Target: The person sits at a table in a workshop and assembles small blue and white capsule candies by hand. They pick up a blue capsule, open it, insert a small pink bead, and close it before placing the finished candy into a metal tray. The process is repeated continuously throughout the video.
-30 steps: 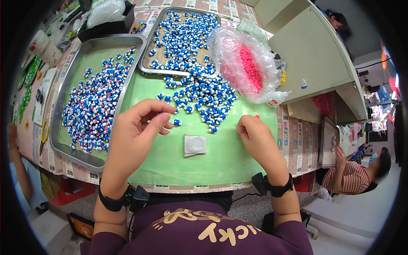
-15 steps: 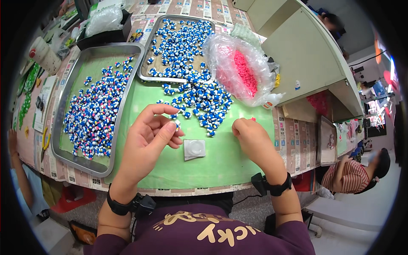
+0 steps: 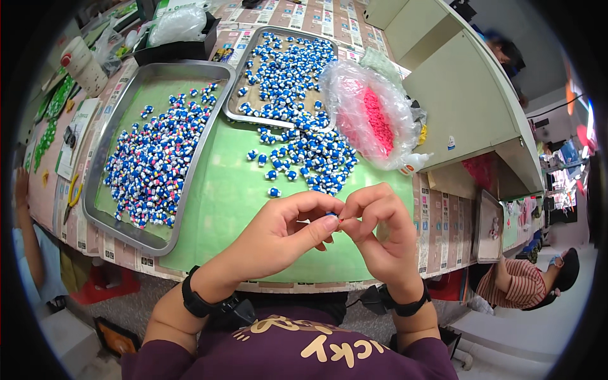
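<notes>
Over the green mat (image 3: 215, 209), my two hands meet at the fingertips. My left hand (image 3: 288, 234) is closed, with a small blue-and-white figure piece (image 3: 331, 215) between thumb and forefinger, mostly covered. My right hand (image 3: 383, 237) pinches against it; whatever tiny thing lies in that pinch is hidden. Beyond my hands spreads a loose pile of similar blue-and-white pieces (image 3: 323, 158), one stray piece (image 3: 273, 192) lying nearest my left hand. An open plastic bag (image 3: 342, 95) of small pink bits (image 3: 379, 120) lies to the right of the pile.
A metal tray (image 3: 174, 244) of pieces with pink and yellow spots stands at left. Another metal tray (image 3: 232, 104) of blue-and-white pieces is behind the pile. Yellow-handled pliers (image 3: 73, 193) lie far left. A pale cabinet (image 3: 468, 95) rises at right; a white bottle (image 3: 415, 162) lies before it.
My right hand has come left from the mat's right side to meet my left hand, which moved right and nearer. The white pad on the mat is now mostly hidden behind my hands.
</notes>
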The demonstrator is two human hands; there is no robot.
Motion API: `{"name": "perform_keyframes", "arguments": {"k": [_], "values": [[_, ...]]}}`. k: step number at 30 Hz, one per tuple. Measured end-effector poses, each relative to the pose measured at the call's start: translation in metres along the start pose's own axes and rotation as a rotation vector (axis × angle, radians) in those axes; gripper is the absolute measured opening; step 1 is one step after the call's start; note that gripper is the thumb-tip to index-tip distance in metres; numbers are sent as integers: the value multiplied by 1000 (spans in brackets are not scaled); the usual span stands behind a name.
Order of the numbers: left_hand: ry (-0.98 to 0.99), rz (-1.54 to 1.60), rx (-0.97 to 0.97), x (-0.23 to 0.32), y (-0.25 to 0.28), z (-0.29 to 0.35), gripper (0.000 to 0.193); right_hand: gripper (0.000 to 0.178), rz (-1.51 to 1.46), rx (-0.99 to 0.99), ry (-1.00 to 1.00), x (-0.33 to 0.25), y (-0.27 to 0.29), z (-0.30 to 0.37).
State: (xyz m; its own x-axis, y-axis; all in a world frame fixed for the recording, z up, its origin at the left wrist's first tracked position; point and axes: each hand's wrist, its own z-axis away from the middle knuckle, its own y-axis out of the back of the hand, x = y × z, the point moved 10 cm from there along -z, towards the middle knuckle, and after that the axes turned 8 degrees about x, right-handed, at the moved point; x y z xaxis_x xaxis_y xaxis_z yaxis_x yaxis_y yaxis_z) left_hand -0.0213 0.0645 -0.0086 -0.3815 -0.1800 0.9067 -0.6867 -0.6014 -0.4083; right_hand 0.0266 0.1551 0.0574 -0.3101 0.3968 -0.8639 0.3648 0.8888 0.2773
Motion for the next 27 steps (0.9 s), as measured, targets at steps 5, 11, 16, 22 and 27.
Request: {"name": "perform_keyframes", "arguments": {"k": [5,11,16,22,27], "values": [[-12,13,-5,2,6,1,17,27,93,-77,99,-7,-8,-1],[-52,-40,-13,3,9,4,12,30,131,-126,219,-20,-12,-5],[-85,-56,-32,3,6,3,13,28,163,-160,276,-26,-12,-3],[-141,-216,44,10,13,5,12,27,175,-149,235,-25,-10,-3],[-349,-453,258,33,53,11,15,24,173,-216,18,10,-20,-6]]}}
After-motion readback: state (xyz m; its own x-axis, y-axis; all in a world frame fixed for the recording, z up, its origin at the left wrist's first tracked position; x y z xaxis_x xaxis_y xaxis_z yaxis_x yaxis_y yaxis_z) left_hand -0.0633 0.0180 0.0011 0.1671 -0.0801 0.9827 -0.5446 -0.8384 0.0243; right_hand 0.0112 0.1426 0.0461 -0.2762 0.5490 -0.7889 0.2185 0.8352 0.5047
